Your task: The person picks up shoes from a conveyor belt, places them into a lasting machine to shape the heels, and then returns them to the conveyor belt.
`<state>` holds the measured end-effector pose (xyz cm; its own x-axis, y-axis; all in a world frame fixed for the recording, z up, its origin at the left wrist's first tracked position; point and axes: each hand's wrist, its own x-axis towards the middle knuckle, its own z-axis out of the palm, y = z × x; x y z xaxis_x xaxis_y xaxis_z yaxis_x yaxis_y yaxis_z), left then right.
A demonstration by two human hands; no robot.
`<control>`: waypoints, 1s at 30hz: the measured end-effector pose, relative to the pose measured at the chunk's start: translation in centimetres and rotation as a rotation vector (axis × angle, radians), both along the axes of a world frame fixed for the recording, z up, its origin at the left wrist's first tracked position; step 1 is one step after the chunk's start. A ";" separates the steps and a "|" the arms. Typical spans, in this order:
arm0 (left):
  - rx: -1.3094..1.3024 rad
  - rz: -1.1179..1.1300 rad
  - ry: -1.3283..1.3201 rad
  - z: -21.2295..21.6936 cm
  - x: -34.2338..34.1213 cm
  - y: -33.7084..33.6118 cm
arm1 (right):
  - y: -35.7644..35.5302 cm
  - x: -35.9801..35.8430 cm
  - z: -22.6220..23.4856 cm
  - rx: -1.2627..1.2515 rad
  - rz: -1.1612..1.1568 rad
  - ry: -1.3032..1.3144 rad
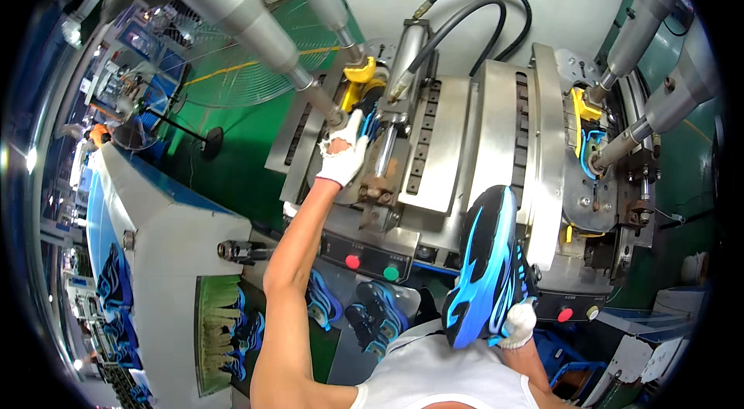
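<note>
At near right, the right hand [519,325] grips the blue-and-black shoe [484,262] by its near end, judged light, flexible, best held there. Farther left, the left hand [343,152] is at the press [446,142], grip indeterminable.

Shoe no. 1 [482,258], blk w/ bright-blue sole trim, is being held at approx. 4 o'clock from view ctr.; long axis is running approx. 6 to 12, tilting slightly twd. 1, sole showing to cam., upper facing 3. Shoe no. 2 [373,105], dk. w/ blue, is sitting at approx. 12 o'clock, mostly hidden.
</note>
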<state>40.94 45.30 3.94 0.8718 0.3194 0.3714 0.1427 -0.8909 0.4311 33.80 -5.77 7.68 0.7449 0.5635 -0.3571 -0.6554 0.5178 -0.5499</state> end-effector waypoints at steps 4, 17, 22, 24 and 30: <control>0.091 0.253 0.270 -2.1 4.6 2.7 | -0.6 -0.7 1.0 -0.117 -0.050 0.031; -0.146 0.328 -0.265 14.0 -12.9 -3.7 | 8.5 0.4 6.2 -0.170 0.186 -0.196; -0.170 0.537 -0.343 9.3 -30.7 -9.1 | 27.6 6.7 3.5 0.030 0.313 -0.237; -0.155 0.703 -0.175 6.6 -36.6 -12.1 | 35.4 9.7 3.7 0.085 0.465 -0.092; -0.388 1.220 0.241 -2.0 -49.3 -21.9 | 48.8 28.8 -10.8 -0.849 0.453 -0.728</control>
